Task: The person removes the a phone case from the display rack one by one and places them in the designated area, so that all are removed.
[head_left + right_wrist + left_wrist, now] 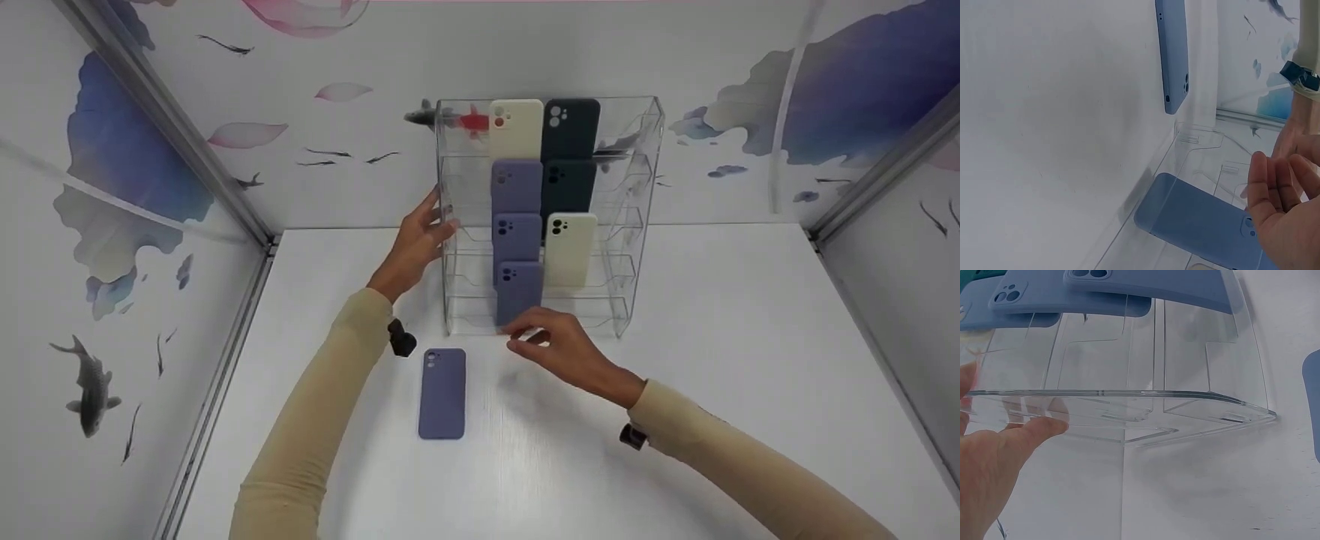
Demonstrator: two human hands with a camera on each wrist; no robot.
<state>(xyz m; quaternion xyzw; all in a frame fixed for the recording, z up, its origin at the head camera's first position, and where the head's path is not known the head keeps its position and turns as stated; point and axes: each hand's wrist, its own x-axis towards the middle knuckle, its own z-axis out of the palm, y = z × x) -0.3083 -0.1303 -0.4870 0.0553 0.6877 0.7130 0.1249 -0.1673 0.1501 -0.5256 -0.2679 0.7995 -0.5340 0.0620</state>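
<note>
A clear acrylic tiered rack (622,296) stands on the white table. My left hand (412,244) holds its left side, the thumb (1047,427) against the clear side panel (1185,395); other fingers are partly cut off in the left wrist view. Several phone cases lean in the rack in two columns. My right hand (574,352) is beside the lowest purple phone case (519,292), with loosely curved fingers (1261,185) and nothing held; whether a fingertip touches the case, I cannot tell. Another purple phone case (442,394) lies flat on the table, camera cutouts toward the rack.
In the left column a cream case (516,131) tops purple ones. The right column has two dark cases (571,129) above a cream case (570,251). Printed white walls (337,180) enclose the table's back and sides.
</note>
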